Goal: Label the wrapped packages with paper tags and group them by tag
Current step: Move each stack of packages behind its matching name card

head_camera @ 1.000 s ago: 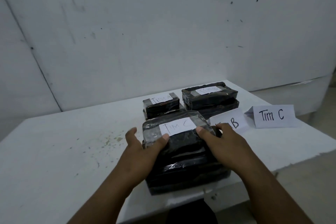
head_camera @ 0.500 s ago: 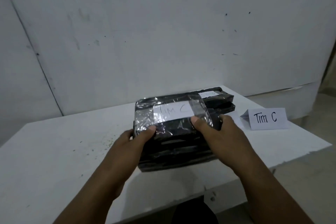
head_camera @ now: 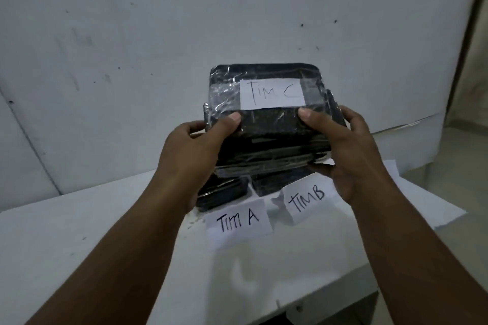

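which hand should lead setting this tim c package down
Right, probably. Both hands grip the Tim C package above the table. The Tim A sign and Tim B sign fill the middle, and the right hand is nearer the bare tabletop past Tim B.

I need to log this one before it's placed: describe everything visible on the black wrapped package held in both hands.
The black rectangular package in glossy clear film is held in the air above the white table, top tilted toward the camera. A white paper tag reading "TIM C" sits under the film. The left hand and right hand grip its ends, thumbs on top.
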